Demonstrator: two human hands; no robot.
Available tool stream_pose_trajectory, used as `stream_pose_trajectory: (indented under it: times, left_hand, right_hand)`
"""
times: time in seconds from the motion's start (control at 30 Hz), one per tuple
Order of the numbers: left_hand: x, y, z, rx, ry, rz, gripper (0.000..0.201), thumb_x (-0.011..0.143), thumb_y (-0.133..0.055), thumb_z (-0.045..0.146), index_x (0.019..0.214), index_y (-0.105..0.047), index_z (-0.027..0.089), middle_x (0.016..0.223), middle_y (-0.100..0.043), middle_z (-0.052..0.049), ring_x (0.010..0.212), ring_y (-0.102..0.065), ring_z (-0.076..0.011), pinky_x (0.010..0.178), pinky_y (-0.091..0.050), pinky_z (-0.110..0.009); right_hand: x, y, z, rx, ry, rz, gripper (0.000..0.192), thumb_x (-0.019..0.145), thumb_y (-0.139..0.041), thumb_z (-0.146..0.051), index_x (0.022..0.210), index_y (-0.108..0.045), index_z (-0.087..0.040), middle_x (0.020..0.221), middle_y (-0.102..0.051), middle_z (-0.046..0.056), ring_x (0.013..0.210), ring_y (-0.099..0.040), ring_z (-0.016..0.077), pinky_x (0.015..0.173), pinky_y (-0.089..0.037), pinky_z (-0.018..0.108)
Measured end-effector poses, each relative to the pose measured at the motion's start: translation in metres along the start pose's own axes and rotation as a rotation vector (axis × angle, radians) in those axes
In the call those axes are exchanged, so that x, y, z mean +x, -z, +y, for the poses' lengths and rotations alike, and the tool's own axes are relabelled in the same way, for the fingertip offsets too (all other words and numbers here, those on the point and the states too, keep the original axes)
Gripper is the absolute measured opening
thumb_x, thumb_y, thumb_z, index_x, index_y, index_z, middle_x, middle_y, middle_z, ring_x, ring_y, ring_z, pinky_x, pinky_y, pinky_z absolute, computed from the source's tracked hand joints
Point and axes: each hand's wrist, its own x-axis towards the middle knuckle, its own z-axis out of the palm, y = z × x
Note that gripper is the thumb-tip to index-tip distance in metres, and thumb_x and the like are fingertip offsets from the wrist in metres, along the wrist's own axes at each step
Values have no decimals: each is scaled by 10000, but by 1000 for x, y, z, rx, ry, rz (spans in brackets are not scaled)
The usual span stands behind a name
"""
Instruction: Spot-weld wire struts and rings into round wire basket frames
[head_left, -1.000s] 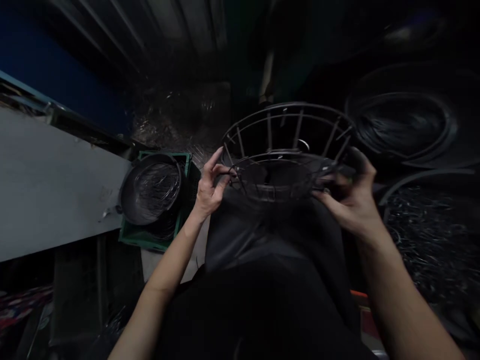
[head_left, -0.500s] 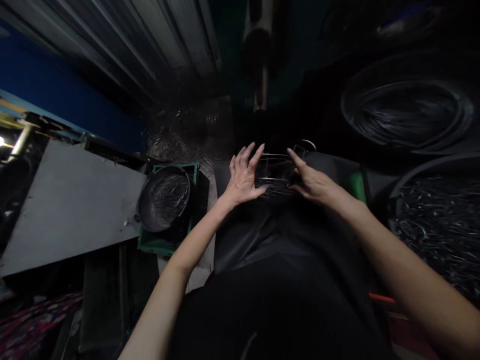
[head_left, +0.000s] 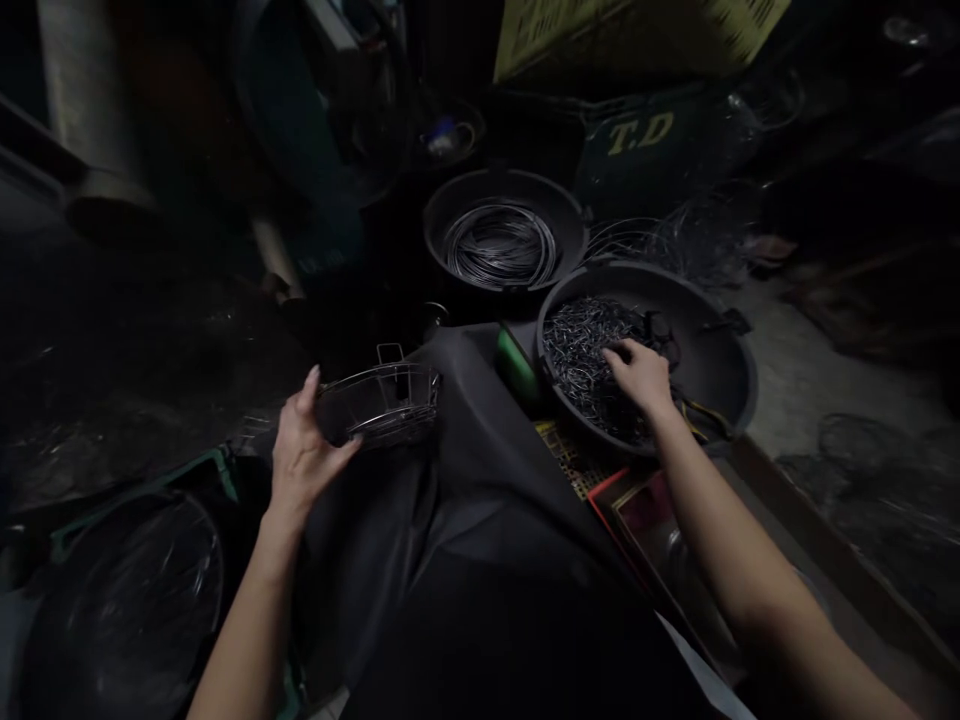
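Wire basket (head_left: 382, 403), small and round-sided, sits just past the fingertips of the left hand (head_left: 304, 452), resting on the dark cloth (head_left: 480, 470) over the person's lap. That hand is open wide, fingers up and thumb spread, cupping the basket's near side; whether the palm actually presses the wire is hard to tell in the dim light.

To the right of it, the right hand (head_left: 639, 375) reaches down into a wide black tub (head_left: 724, 350) filled on its near side with a heap of short bent wire pieces (head_left: 585, 350). Its fingers curl loosely into the heap and touch the pieces; what they grip, if anything, cannot be told. Pliers-like handles (head_left: 701, 418) lie inside the tub just beside the wrist.

Beyond that hand stands a second black tub (head_left: 450, 215) holding a coil of grey wire (head_left: 500, 246). Near the left forearm, lower down, a dark round basin (head_left: 112, 600) sits in a green crate (head_left: 217, 465).
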Motion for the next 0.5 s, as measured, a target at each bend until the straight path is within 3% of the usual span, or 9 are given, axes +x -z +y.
stream_pose_trajectory:
  times: [0.1,0.17,0.27,0.4,0.5]
  left_hand:
    - [0,2,5,-22,-69,-116,972,687,-716,338,1472,-161,195,1365,-396,-165,1255,-428,-333,1024,-420,-515]
    - [2,5,7,-30,-64,-192,921,718,-675,280,1471,-152,195,1409,-333,-171,1316,-361,-342,1053,-387,-533]
    - [7,10,8,-25,-2,-248,840,739,-627,205,1460,-197,217,1388,-341,-149,1300,-390,-321,1049,-402,-517]
    - [11,19,17,-25,53,-286,792,713,-622,127,1422,-289,243,1315,-404,-106,1227,-462,-274,1047,-416,-468]
    - [10,21,26,-52,108,-337,769,691,-646,107,1391,-351,229,1283,-430,-102,1188,-487,-256,1033,-430,-421]
  right_hand:
    - [18,-22,3,-67,-71,-131,309,826,-566,-287,1060,-650,-104,1080,-645,148,1020,-584,262,928,-419,352]
    - [30,-44,-9,-88,-97,-130,365,824,-585,-293,1100,-627,-58,1102,-623,198,1030,-578,276,915,-418,350]
    - [46,-67,-24,-124,-164,-85,387,844,-569,-300,1111,-609,-22,1097,-604,241,1002,-583,278,863,-425,342]
    - [53,-66,-34,-105,-186,-51,345,835,-584,-373,922,-670,-50,873,-649,192,772,-610,221,700,-427,312]
    - [54,-58,-40,-44,-126,31,591,828,-498,-601,693,-670,-52,641,-591,211,615,-578,224,572,-365,353]
